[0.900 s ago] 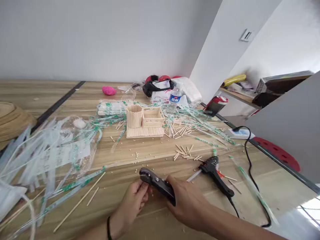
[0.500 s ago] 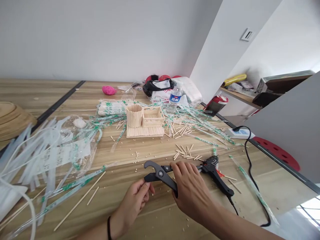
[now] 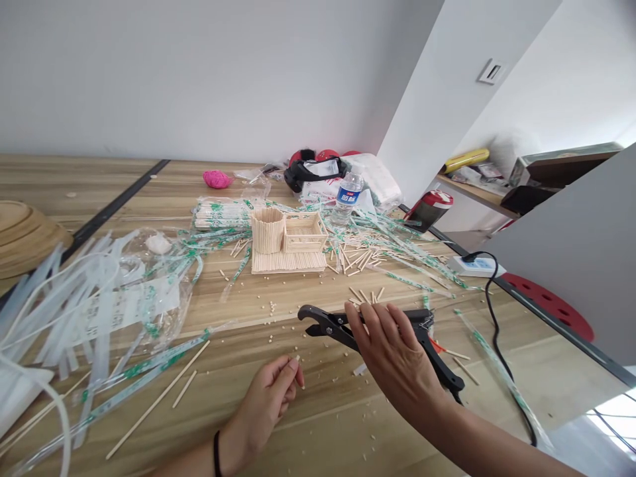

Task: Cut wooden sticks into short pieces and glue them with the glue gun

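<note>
My right hand [image 3: 390,341] is wrapped around the handles of a black hand cutter [image 3: 325,322] with a hooked jaw, which points left above the table. Its lower handle is mostly hidden by my palm. Lower and to the left, my left hand [image 3: 273,391] is closed in a pinch, apart from the cutter. A pale bit of wooden stick peeks out at its fingertips. Just right of my right hand lies a black glue gun [image 3: 440,361]. Beyond my hands stands a small stick model [image 3: 288,262], with a round holder [image 3: 268,232] and an open-topped box [image 3: 305,232] on a flat base.
Short cut sticks [image 3: 368,295] and crumbs lie scattered around. Plastic sleeves, a water bottle [image 3: 346,199] and pink yarn [image 3: 216,179] are farther back. Clear glue sticks [image 3: 99,311] are heaped at left. A black cable [image 3: 491,318] runs from a power strip [image 3: 476,265] at right.
The cutter has moved up and away from my left hand, its jaw now turned over and nearly level. My right hand has shifted slightly right; my left hand stays in place.
</note>
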Demonstrator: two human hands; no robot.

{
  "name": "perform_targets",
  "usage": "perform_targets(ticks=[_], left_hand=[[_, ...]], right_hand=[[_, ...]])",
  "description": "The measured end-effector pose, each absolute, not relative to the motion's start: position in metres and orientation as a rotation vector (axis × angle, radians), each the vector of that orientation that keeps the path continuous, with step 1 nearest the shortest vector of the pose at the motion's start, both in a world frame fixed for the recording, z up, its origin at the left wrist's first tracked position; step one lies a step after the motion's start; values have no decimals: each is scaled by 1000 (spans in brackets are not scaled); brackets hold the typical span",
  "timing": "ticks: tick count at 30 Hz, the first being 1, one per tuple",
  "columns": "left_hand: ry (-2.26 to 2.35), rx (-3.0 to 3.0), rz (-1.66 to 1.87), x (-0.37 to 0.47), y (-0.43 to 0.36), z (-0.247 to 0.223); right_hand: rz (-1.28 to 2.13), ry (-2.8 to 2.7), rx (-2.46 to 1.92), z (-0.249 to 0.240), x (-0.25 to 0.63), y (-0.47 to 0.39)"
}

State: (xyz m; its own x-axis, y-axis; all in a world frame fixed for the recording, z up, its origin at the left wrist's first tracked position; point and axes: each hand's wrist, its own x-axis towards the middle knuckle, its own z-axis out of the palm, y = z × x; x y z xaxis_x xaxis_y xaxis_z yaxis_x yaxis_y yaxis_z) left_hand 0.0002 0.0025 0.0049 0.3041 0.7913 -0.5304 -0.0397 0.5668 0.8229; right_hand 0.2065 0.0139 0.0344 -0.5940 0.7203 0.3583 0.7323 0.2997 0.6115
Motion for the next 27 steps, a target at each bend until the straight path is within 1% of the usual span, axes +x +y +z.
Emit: perform_targets(ticks=[5, 12, 20, 22, 23, 27], left_hand=[[1128, 809, 643, 0, 3, 5], [1131, 816, 640, 0, 2, 6], [1117, 826, 658, -1, 1, 4], [1121, 828, 665, -1, 0, 5], [1127, 828, 674, -1, 0, 6], [1192, 838, 784, -2, 2, 9]], right_hand=[[-1269, -2550, -1310, 25, 209, 13], [-1275, -2512, -1333, 16, 210, 15], [-1081, -2561, -1411, 22, 212, 14], [-956, -2566, -1439, 25, 211, 13], [-837, -2561, -1468, 26, 211, 13], [-242, -2464, -1580, 31, 209, 11]])
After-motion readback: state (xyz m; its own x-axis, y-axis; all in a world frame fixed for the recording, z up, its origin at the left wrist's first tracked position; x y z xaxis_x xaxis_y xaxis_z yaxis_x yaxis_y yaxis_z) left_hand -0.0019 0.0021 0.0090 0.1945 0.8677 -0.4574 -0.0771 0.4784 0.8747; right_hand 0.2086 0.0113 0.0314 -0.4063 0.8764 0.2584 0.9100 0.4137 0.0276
